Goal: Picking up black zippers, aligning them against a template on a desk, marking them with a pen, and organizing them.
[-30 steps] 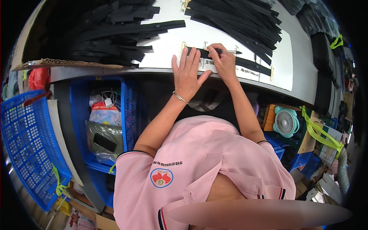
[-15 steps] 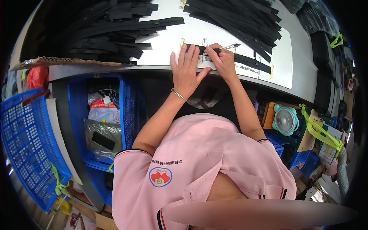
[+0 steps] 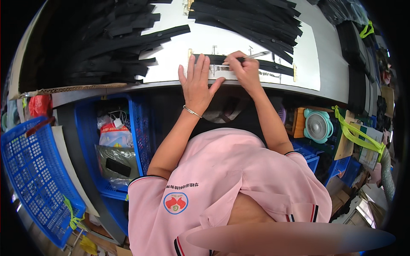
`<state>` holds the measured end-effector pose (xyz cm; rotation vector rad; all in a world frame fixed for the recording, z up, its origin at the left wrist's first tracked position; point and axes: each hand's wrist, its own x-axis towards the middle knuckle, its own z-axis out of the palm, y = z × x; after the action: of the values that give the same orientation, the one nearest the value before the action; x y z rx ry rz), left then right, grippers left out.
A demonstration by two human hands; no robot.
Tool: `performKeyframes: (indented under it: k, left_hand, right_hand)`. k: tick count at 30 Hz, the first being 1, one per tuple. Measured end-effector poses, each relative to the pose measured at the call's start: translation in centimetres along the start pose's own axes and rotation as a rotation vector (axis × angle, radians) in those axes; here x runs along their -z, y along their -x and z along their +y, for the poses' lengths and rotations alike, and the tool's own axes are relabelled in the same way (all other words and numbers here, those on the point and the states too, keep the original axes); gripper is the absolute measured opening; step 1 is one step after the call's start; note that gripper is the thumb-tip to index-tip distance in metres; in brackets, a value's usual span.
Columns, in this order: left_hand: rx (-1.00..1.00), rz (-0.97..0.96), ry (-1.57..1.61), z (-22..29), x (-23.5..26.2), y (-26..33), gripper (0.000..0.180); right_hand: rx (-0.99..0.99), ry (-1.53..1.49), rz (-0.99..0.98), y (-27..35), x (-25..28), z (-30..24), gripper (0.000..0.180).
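A black fabric strip [image 3: 265, 65] lies flat along the near side of a white board [image 3: 308, 72] that bears drawn marks. My left hand [image 3: 197, 83] rests on the strip's left end, fingers stretched out and thumb apart. In my right hand [image 3: 244, 71] is a pen [image 3: 259, 54], pinched between thumb and fingers, its tip down by the strip's near edge. The exact contact of the tip cannot be made out. A bracelet circles my left wrist.
Black strips [image 3: 252, 21] are heaped beyond my hands, and more [image 3: 98, 47] fill the left behind a cardboard edge [image 3: 72, 88]. Below the table stand a blue crate [image 3: 136, 141] with bags and a phone, and a small teal fan [image 3: 318, 126]. A blue basket [image 3: 38, 170] stands far left.
The view has shifted, so the table appears further left and the strips higher. My right hand with the pen is further right along the strip, away from my left hand, which stays on the strip.
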<state>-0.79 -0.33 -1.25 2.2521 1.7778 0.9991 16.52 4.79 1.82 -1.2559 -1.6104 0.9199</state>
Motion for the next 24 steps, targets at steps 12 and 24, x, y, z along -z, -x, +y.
performKeyframes:
  k: [12,24]
  left_hand:
    - [-0.043,-0.012,-0.057,0.1,-0.2,0.0,0.076]
    - [-0.120,-0.172,0.089,6.6,-3.0,-1.4,0.066]
  right_hand:
    - [-0.093,0.130,0.338,0.9,6.1,3.2,0.022]
    - [-0.031,0.203,0.298,1.0,5.9,3.8,0.022]
